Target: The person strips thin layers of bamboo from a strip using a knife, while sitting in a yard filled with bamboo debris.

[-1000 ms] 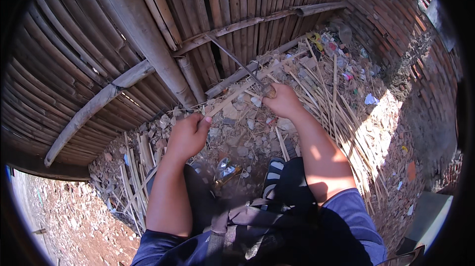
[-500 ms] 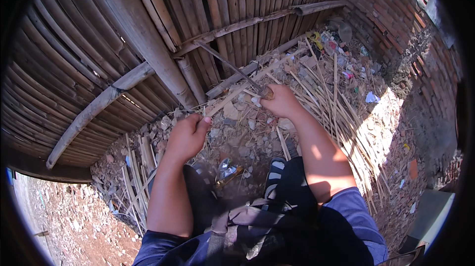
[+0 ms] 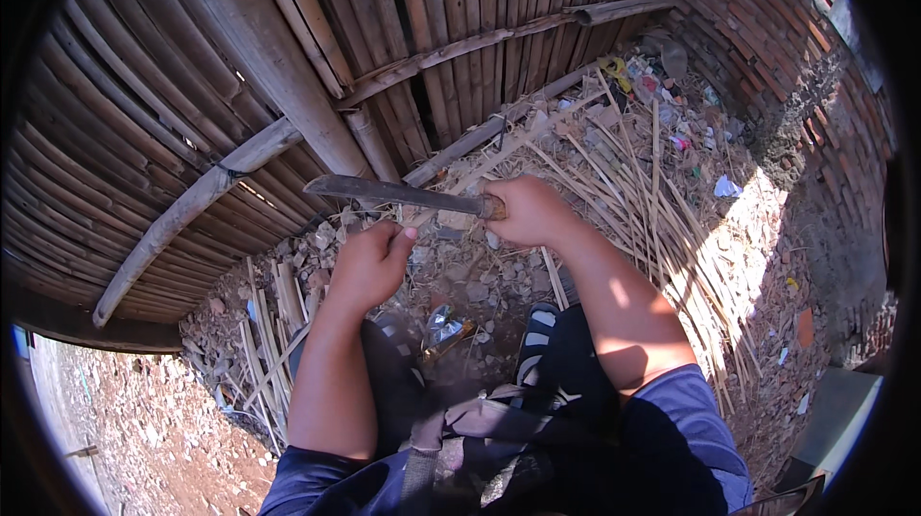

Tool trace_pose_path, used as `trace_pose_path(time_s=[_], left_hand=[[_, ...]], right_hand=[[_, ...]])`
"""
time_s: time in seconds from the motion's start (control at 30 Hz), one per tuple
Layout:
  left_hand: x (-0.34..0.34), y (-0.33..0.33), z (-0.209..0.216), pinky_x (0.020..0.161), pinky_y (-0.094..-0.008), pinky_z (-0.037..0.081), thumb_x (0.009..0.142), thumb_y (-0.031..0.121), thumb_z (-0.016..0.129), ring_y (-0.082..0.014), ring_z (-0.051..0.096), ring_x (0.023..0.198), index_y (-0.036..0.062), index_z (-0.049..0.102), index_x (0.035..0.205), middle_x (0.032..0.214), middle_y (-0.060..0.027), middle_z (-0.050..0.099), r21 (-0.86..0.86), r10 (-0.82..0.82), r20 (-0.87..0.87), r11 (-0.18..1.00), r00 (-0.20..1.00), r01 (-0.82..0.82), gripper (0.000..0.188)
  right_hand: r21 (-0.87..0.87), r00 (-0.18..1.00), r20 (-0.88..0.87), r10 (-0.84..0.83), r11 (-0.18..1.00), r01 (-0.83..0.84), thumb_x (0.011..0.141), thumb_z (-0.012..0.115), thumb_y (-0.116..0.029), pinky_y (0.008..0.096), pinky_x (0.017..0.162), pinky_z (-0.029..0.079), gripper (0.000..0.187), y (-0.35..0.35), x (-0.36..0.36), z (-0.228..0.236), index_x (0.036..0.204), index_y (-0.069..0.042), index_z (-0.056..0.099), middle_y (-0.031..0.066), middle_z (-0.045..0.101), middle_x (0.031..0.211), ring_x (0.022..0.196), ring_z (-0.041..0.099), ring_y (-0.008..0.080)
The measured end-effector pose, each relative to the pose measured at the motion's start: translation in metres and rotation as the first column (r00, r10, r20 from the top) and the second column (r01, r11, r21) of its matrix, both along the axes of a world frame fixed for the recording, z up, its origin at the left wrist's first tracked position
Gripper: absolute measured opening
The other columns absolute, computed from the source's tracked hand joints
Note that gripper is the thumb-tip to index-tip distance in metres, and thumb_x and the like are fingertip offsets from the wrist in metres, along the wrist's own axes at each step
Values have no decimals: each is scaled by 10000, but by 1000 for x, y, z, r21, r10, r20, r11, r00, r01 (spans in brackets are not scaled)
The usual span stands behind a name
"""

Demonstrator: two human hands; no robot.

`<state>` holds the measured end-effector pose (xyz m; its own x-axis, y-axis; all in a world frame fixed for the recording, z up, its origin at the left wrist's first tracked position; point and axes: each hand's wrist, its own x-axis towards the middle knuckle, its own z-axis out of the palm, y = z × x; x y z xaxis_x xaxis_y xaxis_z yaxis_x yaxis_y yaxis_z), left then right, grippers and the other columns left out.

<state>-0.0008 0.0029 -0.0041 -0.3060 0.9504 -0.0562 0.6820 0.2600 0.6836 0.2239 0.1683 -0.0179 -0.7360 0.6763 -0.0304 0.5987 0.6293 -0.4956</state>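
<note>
My right hand (image 3: 533, 211) is wrapped round the wooden handle of a machete (image 3: 408, 194). Its dark blade points left, lying almost level just above and beyond my left hand (image 3: 371, 267). Between the thumb and fingers of that left hand is the near end of a pale bamboo strip (image 3: 422, 219). The strip slants away to the upper right, passing behind the blade and partly hidden by it and by my right hand. Whether the blade touches the strip I cannot tell.
Many thin bamboo strips (image 3: 662, 219) lie piled on the right, and more pieces (image 3: 273, 343) lie at the left. Rubble and litter cover the ground. A bamboo wall (image 3: 460, 17) with a thick post (image 3: 278, 65) stands ahead, a brick wall (image 3: 748, 27) at the right.
The machete has swung from pointing up and away to lying almost level, its tip toward the left. My right hand has come slightly nearer. My left hand keeps hold of the strip.
</note>
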Motion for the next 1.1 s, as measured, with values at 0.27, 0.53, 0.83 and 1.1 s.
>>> trace_pose_path(time_s=[0.27,0.53,0.83,1.1], left_hand=[[-1,1,3,796,-451,531,1030,371,612,-392,711,878,1,707,1056,893,-227,717,-14,1,-3,1000,1000,-1,383],[-6,-1,2,759,-449,519,1030,366,611,-379,696,819,2,701,1029,826,-213,696,-6,32,-11,999,999,-33,375],[-5,0,-3,746,-480,522,1018,379,618,-417,693,814,7,703,983,813,-226,695,37,28,-10,999,1000,-28,383],[-4,1,-2,733,-513,525,1008,397,625,-457,690,818,13,703,949,799,-246,693,65,29,-11,998,1000,-28,397]], right_hand=[[20,990,-69,-124,992,125,784,745,-270,498,807,556,347,15,12,-7,1066,-68,729,233,720,937,919,698,432],[-7,989,6,-150,989,150,825,774,-350,517,848,555,406,5,0,0,1132,-90,720,233,722,968,959,695,434],[50,995,-23,-98,994,99,800,765,-331,524,837,557,396,4,4,1,1120,-103,721,212,725,965,941,698,423],[65,995,-2,-105,992,105,783,742,-288,521,810,557,331,9,7,-2,1053,-100,715,206,722,945,916,698,426]])
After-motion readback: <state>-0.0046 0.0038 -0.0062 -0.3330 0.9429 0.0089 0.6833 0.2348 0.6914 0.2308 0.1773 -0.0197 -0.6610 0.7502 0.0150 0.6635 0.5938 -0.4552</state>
